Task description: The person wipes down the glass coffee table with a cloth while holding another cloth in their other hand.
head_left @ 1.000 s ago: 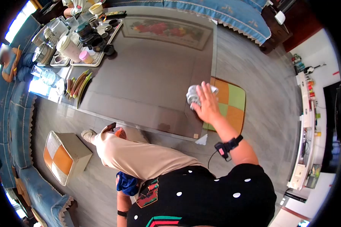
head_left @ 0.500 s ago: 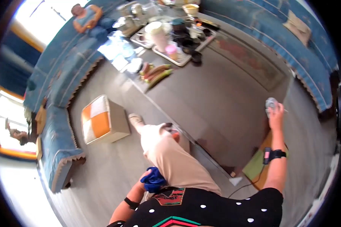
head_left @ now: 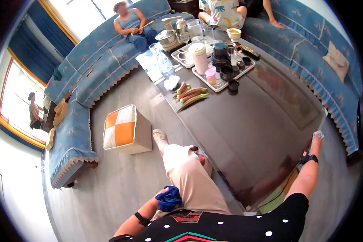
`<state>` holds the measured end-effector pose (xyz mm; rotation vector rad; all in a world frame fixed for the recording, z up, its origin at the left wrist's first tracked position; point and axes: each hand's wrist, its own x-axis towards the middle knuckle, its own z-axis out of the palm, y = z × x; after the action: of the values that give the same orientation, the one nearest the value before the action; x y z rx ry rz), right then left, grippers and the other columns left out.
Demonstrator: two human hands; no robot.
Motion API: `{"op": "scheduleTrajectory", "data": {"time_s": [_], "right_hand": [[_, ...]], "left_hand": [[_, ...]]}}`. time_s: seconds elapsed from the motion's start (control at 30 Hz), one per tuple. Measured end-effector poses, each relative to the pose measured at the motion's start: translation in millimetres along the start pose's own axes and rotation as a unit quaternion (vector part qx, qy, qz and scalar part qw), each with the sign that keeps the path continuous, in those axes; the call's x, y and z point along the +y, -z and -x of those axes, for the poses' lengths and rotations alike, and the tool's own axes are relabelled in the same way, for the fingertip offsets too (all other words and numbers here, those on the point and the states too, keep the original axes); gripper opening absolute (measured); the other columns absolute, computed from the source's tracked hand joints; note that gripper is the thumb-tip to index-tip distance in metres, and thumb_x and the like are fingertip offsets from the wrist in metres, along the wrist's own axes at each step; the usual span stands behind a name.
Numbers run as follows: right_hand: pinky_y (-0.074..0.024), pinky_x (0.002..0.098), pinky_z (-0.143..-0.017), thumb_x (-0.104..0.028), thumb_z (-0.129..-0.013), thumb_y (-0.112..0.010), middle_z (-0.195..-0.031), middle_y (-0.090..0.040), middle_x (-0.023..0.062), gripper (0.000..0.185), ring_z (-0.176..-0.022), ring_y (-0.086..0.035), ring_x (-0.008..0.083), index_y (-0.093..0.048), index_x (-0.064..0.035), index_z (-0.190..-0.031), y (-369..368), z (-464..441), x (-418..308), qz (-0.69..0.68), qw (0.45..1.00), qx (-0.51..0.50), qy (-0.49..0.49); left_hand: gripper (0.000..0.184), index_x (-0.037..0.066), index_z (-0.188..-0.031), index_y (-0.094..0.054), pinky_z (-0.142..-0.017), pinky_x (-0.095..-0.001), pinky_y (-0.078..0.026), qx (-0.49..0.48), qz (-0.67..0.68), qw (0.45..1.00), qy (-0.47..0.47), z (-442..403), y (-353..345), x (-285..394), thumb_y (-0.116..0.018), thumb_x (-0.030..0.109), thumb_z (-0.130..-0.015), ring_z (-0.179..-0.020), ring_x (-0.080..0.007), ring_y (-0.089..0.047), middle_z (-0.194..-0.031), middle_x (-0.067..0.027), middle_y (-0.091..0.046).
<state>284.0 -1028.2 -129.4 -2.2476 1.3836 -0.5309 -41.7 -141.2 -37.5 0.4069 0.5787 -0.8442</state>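
Deep-blue cloth [head_left: 169,198], pale grey rag [head_left: 319,134], orange-and-white checked stool [head_left: 127,131], white-dotted black shirt [head_left: 240,228], faintly patterned blue sofa [head_left: 99,76]

Blue cloth [head_left: 169,198] in the left fingers [head_left: 161,191]

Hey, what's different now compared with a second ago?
The right hand and its grey cloth moved along the table's edge, away from the body, toward the far corner. The view also swung left. The left hand still grips the blue cloth; the vegetables stayed put.
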Motion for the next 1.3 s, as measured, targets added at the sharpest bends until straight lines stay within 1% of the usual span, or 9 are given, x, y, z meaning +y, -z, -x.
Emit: {"op": "scheduleTrajectory", "data": {"time_s": [0.13, 0.23, 0.5, 0.53, 0.8, 1.03, 1.13, 1.23, 1.3], "right_hand": [[-0.0430, 0.0336, -0.087, -0.043, -0.080, -0.070, -0.105, -0.062, 0.0037, 0.054, -0.093, -0.055, 0.0174, -0.061, -0.0007, -0.113, 12.0, 20.6, 20.5, -0.359, 0.909, -0.188, -0.095], [-0.0423, 0.0314, -0.087, -0.043, -0.080, -0.071, -0.106, -0.062, 0.0032, 0.053, -0.096, -0.055, 0.0164, -0.061, -0.0025, -0.112, 57.1, 87.0, 15.3, -0.391, 0.884, -0.250, -0.052], [-0.0369, 0.0258, -0.046, -0.035, -0.084, -0.068, -0.067, -0.053, -0.0059, 0.023, -0.053, -0.048, 0.0071, -0.061, -0.0138, -0.090, 111.8, 263.1, 35.8, -0.430, 0.853, -0.284, -0.085], [-0.0380, 0.0255, -0.048, -0.032, -0.085, -0.068, -0.068, -0.053, -0.0060, 0.021, -0.054, -0.048, 0.0076, -0.061, -0.0131, -0.092, 112.2, 284.0, 38.8, -0.439, 0.859, -0.250, -0.084], [-0.0437, 0.0259, -0.054, -0.025, -0.083, -0.071, -0.075, -0.057, -0.0040, 0.024, -0.060, -0.053, 0.0087, -0.059, -0.0109, -0.097, 158.8, 389.6, 29.9, -0.443, 0.844, -0.269, -0.137], [-0.0477, 0.0294, -0.069, -0.012, -0.082, -0.070, -0.094, -0.058, 0.0012, 0.041, -0.079, -0.057, 0.0128, -0.050, -0.0065, -0.117, 194.5, 424.7, 30.0, -0.435, 0.821, -0.346, -0.130], [-0.0452, 0.0362, -0.087, -0.009, -0.072, -0.075, -0.110, -0.058, 0.0124, 0.066, -0.098, -0.057, 0.0249, -0.043, -0.0025, -0.130, 215.1, 426.6, 9.3, -0.125, 0.963, -0.221, 0.090], [-0.0395, 0.0413, -0.097, -0.014, -0.069, -0.078, -0.124, -0.050, 0.0186, 0.081, -0.112, -0.051, 0.0325, -0.036, -0.0036, -0.138, 228.4, 446.4, -26.4, -0.024, 0.952, -0.100, 0.288], [-0.0302, 0.0468, -0.106, -0.021, -0.068, -0.079, -0.137, -0.039, 0.0210, 0.091, -0.126, -0.039, 0.0380, -0.030, -0.0056, -0.142, 237.4, 460.0, -59.2, -0.023, 0.900, -0.215, 0.379]], "left_hand": [[0.058, 0.005, -0.120, -0.053, -0.086, -0.0504, -0.050, -0.089, 0.022, 0.996, 0.015, -3.2, -3.1, 1.9, -0.053, 0.053, -0.087, -0.097, -0.0377, -0.061, -0.111, -0.0214, -0.060], [0.055, 0.007, -0.118, -0.053, -0.084, -0.0501, -0.050, -0.073, 0.038, 0.997, 0.010, -2.8, -6.8, 1.0, -0.052, 0.053, -0.088, -0.099, -0.0364, -0.059, -0.112, -0.0195, -0.059], [0.057, 0.008, -0.114, -0.056, -0.076, -0.0511, -0.053, -0.015, 0.041, 0.999, 0.028, -3.4, -8.0, 4.6, -0.046, 0.058, -0.088, -0.086, -0.0420, -0.062, -0.106, -0.0223, -0.062], [0.058, 0.005, -0.116, -0.054, -0.087, -0.0496, -0.050, -0.124, 0.007, 0.991, 0.040, -9.4, 0.3, 8.6, -0.054, 0.054, -0.086, -0.096, -0.0381, -0.060, -0.109, -0.0201, -0.061], [0.060, 0.005, -0.114, -0.056, -0.085, -0.0492, -0.051, -0.175, 0.002, 0.983, 0.049, -16.3, 8.0, 7.8, -0.056, 0.056, -0.084, -0.092, -0.0390, -0.061, -0.107, -0.0215, -0.061], [0.058, 0.004, -0.112, -0.057, -0.083, -0.0443, -0.052, -0.094, -0.033, 0.995, 0.009, -5.7, -0.7, 3.1, -0.055, 0.056, -0.085, -0.089, -0.0358, -0.063, -0.103, -0.0205, -0.063], [0.060, 0.003, -0.114, -0.057, -0.084, -0.0446, -0.053, -0.027, -0.047, 0.998, -0.027, 3.7, -8.7, -0.1, -0.055, 0.056, -0.085, -0.090, -0.0344, -0.064, -0.102, -0.0190, -0.064], [0.060, 0.003, -0.114, -0.057, -0.087, -0.0445, -0.052, -0.069, -0.045, 0.996, -0.020, 1.4, -0.4, 1.4, -0.054, 0.056, -0.086, -0.090, -0.0349, -0.064, -0.102, -0.0186, -0.064], [0.060, 0.003, -0.114, -0.057, -0.087, -0.0446, -0.052, -0.079, -0.040, 0.996, 0.001, 0.5, -1.1, 3.9, -0.054, 0.056, -0.086, -0.091, -0.0349, -0.064, -0.102, -0.0188, -0.064]]}}
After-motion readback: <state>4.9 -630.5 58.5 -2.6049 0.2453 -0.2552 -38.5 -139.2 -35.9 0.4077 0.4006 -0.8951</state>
